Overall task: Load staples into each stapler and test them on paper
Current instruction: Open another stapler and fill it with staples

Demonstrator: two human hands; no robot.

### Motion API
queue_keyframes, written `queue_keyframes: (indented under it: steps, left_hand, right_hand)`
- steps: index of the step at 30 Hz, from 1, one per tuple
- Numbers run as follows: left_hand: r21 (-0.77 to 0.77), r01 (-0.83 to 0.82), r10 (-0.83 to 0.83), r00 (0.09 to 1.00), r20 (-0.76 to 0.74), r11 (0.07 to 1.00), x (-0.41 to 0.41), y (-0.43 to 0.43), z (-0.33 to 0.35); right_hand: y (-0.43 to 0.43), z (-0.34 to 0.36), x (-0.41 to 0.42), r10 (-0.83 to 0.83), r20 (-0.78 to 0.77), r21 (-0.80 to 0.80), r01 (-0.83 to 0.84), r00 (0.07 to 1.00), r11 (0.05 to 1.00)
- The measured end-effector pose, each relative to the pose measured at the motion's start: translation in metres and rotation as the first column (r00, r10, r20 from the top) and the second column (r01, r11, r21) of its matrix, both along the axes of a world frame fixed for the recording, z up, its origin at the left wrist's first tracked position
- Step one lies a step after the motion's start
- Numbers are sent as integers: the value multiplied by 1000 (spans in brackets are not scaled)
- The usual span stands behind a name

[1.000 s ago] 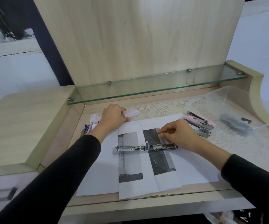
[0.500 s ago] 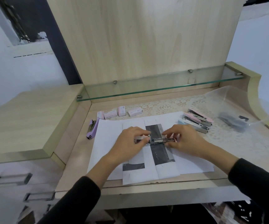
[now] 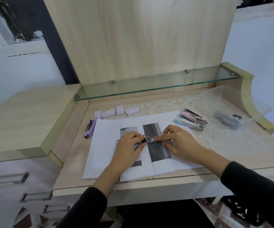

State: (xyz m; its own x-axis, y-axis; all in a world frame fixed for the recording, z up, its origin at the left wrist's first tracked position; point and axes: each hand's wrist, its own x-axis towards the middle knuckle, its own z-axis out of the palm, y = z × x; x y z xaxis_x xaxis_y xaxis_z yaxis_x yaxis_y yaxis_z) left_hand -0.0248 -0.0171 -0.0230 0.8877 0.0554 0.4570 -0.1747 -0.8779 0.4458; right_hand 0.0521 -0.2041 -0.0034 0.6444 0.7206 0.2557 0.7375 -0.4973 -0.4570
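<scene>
Pale wood surface [image 3: 77, 150], paper sheets [image 3: 105, 145] spread on it: the left hand [image 3: 129, 143] curls its grip round the left end of the opened stapler [image 3: 151, 140], and the right hand [image 3: 180, 142] pinches its right end. It is probably light, stiff, slick steel, best held by the side rails

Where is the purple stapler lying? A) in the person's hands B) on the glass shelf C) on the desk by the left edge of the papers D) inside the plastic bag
C: the purple stapler lies on the desk beside the papers' left edge; the left hand and right hand hold an open metal stapler instead.
</scene>
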Motion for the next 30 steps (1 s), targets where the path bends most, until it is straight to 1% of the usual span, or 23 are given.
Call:
queue_keyframes:
  steps: [5,7,11,13,16,18,21,24,28,30]
  left_hand:
    - [23,-8,8,1000,25,1000,0,-1,0]
    - [29,-4,3,1000,28,1000,0,-1,0]
    - [39,-1,0,1000,32,999,1,-1,0]
    - [33,0,-1,1000,27,999,1,-1,-1]
    - [12,12,-12,1000,20,1000,0,0,-2]
    - [13,14,-14,1000,25,1000,0,0,-2]
    - [23,12,-13,999,36,1000,0,1,-2]
    - [37,18,-20,998,62,999,0,0,-2]
    - [-64,13,-8,997,77,998,-4,2,-2]
    - [-59,42,-35,993,113,997,-6,3,-2]
  right_hand:
    - [-13,-2,8,-43,-33,110,46,999,993]
    - [-19,-2,12,-57,-13,140,58,998,988]
    - [-24,-1,12,-51,41,148,44,998,988]
    - [-23,1,12,-49,13,177,46,999,983]
    - [-19,4,11,-61,-70,241,76,996,968]
    - [-16,4,8,-83,-108,248,108,991,963]
    - [-9,-3,4,-110,-111,230,133,988,964]
    - [-6,-9,2,-144,-145,278,180,979,943]
    - [-6,-11,3,-165,-155,299,206,974,932]
    - [-7,-11,2,-169,-148,305,207,974,929]
